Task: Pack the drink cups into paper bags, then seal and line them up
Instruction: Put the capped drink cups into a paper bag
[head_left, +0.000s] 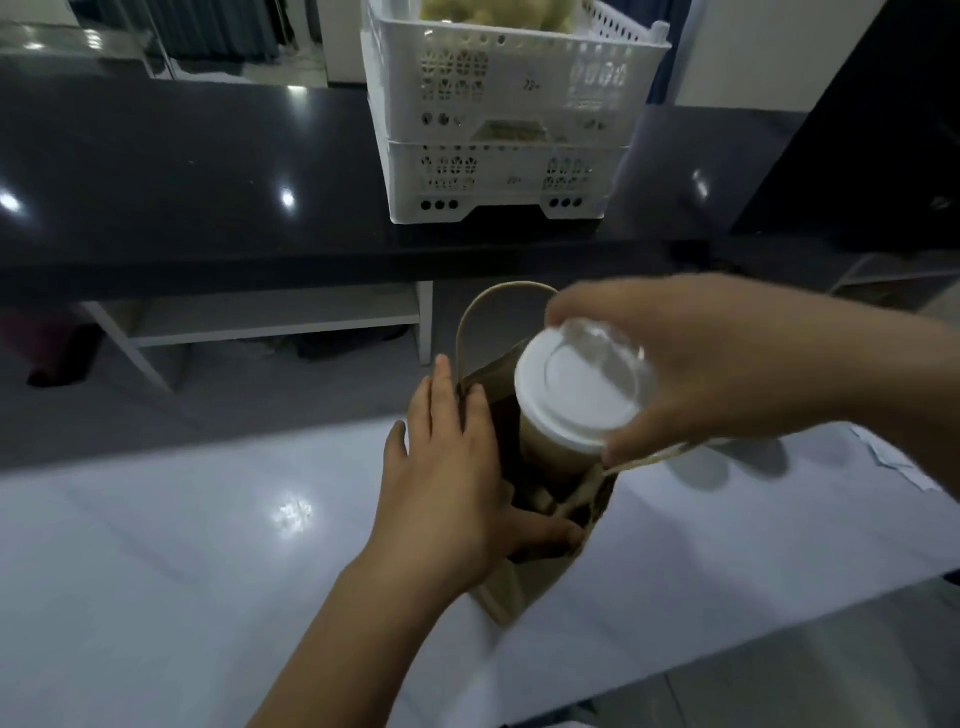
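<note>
One cup (571, 410), white-lidded, sits partway down in the mouth of the brown paper bag (501, 597) on my white table (208, 545). My right hand (717, 364) grips the cup by its lid rim from above. My left hand (452, 478) is spread open against the bag's left edge, thumb hooked inside. White crates (498, 130) stand stacked on the dark counter (182, 171) beyond.

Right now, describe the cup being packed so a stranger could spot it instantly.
Start at the white table, below the black counter carrying stacked white crates. An open brown paper bag stands there, steadied by the left hand. The cup, gripped by the right hand, enters it, the only thing with a round white lid.
</note>
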